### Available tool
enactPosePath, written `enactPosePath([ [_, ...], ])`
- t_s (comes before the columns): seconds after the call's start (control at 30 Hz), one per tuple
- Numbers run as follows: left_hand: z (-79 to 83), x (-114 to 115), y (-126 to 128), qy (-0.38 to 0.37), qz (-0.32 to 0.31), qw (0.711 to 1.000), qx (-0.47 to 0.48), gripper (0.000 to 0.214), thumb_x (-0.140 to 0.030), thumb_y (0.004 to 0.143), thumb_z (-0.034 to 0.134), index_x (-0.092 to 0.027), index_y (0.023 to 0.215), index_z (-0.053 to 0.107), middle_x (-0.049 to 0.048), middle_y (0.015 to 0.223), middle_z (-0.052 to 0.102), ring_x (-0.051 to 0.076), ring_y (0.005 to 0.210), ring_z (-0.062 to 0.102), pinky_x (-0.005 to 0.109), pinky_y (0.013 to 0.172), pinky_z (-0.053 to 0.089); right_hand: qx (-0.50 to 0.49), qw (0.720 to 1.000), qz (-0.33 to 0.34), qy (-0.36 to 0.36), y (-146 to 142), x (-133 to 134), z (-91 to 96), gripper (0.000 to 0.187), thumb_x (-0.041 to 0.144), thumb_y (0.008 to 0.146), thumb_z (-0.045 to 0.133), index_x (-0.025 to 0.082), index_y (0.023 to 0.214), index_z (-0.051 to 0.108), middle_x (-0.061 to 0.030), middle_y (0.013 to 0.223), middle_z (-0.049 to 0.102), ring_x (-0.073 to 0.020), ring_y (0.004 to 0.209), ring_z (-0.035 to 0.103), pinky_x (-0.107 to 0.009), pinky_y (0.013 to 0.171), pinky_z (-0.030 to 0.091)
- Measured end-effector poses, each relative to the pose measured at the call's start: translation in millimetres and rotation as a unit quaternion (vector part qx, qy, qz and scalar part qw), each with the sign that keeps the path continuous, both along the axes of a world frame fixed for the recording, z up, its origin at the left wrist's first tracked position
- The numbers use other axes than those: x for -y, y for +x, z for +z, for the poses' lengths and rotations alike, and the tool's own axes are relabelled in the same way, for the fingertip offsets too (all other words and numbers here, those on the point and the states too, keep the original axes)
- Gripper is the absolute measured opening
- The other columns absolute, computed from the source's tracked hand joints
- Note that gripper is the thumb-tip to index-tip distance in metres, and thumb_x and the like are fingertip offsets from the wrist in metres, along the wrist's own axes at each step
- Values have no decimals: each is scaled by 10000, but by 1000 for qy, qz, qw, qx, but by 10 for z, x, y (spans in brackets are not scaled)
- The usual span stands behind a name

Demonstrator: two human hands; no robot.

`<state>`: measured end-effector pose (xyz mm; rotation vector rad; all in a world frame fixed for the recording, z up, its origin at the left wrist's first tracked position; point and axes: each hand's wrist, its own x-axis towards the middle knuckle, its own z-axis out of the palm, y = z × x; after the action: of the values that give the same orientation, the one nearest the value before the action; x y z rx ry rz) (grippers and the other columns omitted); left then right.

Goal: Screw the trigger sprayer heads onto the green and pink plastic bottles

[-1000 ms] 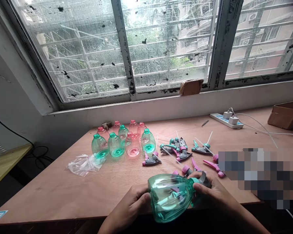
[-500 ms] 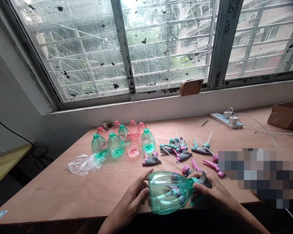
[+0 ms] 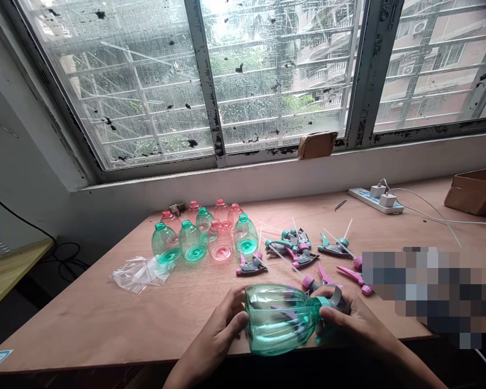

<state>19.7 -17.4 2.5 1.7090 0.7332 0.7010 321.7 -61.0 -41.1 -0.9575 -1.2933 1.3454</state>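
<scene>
A clear green spray bottle [image 3: 281,321] lies on its side in the air at the table's front edge, base to the left. My left hand [image 3: 224,327] is closed around its base end, with the thumb and fingers against the plastic. At the neck, my right hand [image 3: 344,313] grips the grey and teal trigger sprayer [image 3: 326,303], which sits on the bottle's mouth; part of the sprayer is hidden by the fingers. Just beyond lie loose trigger sprayers [image 3: 302,254] in grey with pink or teal parts, their white tubes sticking out.
Several open green and red bottles [image 3: 192,243] stand at the back left beside clear plastic bags [image 3: 141,274]. A power strip [image 3: 376,201] with plugs and a cardboard box [image 3: 473,192] are at the right. A blurred patch covers the right front.
My left fingers have closed in on the bottle's base, where they were more stretched out before. The bottle has turned slightly about its length. My right hand keeps its hold at the neck.
</scene>
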Motion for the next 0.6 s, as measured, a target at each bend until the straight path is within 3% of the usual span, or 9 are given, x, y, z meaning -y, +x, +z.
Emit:
enactPosePath([
  [0.07,-37,-7,-13,-3,19,1000,18,687,-583,954,543,-298,1550,354,105,1324,616,272,1090,622,423,1055,455,-5,1000,3,-5,-3,0,4,365,487,813,790,156,942,706,-47,703,773,-212,630,704,-306,622,542],
  [0.13,-53,-3,-28,-4,19,1000,8,735,-592,958,528,-301,1583,276,105,1289,638,282,1103,624,435,1063,451,-5,1000,2,-8,-6,0,6,373,491,812,790,157,952,702,-48,705,773,-218,629,711,-314,622,549],
  [0.37,112,61,-15,1,-29,998,-50,467,-485,1024,462,-256,1417,571,81,1375,633,301,1275,532,420,1157,361,-12,1000,2,0,-6,-3,-1,335,464,819,794,161,935,710,-35,696,759,-195,630,689,-282,603,541],
  [0.6,147,51,36,7,-82,995,-51,674,-666,975,368,-131,1123,750,96,998,759,320,1037,638,425,1046,451,-23,1000,15,2,-14,3,0,305,442,829,792,166,930,710,-22,698,751,-187,627,680,-279,598,550],
])
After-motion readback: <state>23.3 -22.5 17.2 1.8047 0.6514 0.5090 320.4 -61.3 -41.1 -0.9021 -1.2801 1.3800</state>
